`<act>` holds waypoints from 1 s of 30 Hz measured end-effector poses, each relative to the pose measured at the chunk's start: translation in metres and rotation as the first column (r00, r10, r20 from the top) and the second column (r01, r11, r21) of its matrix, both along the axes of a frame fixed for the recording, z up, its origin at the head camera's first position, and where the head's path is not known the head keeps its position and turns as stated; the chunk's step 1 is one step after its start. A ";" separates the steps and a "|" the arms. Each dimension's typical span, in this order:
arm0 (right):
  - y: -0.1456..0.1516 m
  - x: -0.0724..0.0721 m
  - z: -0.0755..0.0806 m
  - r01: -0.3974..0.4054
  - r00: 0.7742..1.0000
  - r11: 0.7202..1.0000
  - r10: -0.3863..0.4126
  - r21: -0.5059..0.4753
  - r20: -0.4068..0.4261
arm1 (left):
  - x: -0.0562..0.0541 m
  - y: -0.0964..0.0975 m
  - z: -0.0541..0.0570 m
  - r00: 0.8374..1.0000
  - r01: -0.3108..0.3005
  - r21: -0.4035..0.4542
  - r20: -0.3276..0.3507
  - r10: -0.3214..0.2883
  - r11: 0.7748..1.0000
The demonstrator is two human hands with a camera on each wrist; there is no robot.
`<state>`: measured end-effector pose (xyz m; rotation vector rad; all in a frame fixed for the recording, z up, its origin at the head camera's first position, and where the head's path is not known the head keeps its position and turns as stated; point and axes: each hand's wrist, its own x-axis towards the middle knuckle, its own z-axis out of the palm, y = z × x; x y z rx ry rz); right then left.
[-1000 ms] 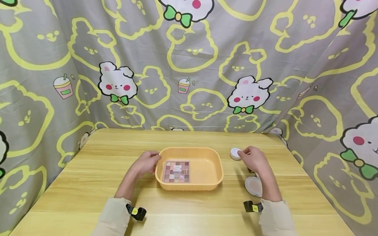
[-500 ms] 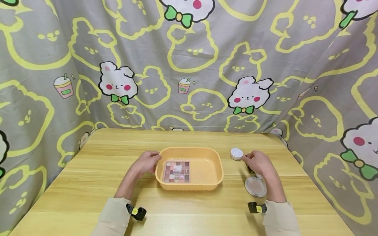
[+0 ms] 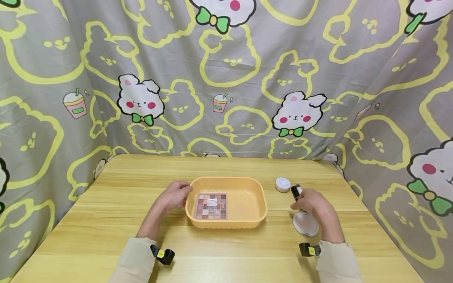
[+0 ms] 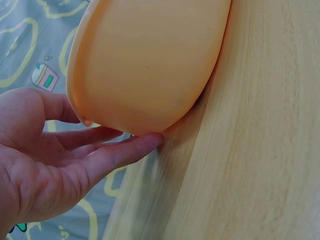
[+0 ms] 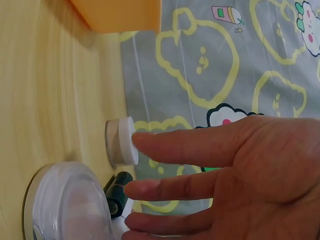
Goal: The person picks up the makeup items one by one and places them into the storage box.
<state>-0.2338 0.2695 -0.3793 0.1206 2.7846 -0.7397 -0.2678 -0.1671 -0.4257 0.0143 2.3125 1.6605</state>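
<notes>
Along the bottom of the head view, beige sleeves (image 3: 134, 261) come in at lower left and lower right, each with a black wrist camera (image 3: 164, 256) at the cuff. Above the right-hand camera, right of centre, a round compact (image 3: 306, 224) with a clear rim lies flat on the wood-grained desk (image 3: 212, 255). Just above the compact in the frame, the right hand (image 3: 315, 202) reaches in from the right, gripping nothing that can be seen; the right wrist view shows its fingers outstretched and a little apart. They are close by a black tube (image 3: 295, 192) and a white tube (image 3: 300, 190), set side by side; whether they touch either cannot be told.

At lower centre sits a pale orange tray (image 3: 247, 204), with an eyeshadow palette (image 3: 211, 206) lying flat in its left half. The left hand (image 3: 175, 195) is at the tray's left end, fingers nearly straight and touching it from outside.

Farther up, between the tray and the tubes, a round white-topped jar (image 3: 282, 184) stands on the desk. Across the upper frame, behind everything, hangs a grey curtain (image 3: 233, 98) with yellow outlines, white rabbit heads and pink cups.
</notes>
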 end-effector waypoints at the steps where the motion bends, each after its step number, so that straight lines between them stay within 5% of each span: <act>1: 0.000 0.000 0.000 0.003 1.000 1.000 -0.003 0.006 0.006 | 0.000 0.000 0.000 1.000 0.000 0.000 0.000 0.000 1.000; 30: 0.001 0.001 -0.004 0.007 0.992 0.991 -0.023 0.135 0.123 | 0.001 -0.001 0.001 1.000 -0.001 0.011 -0.002 0.001 1.000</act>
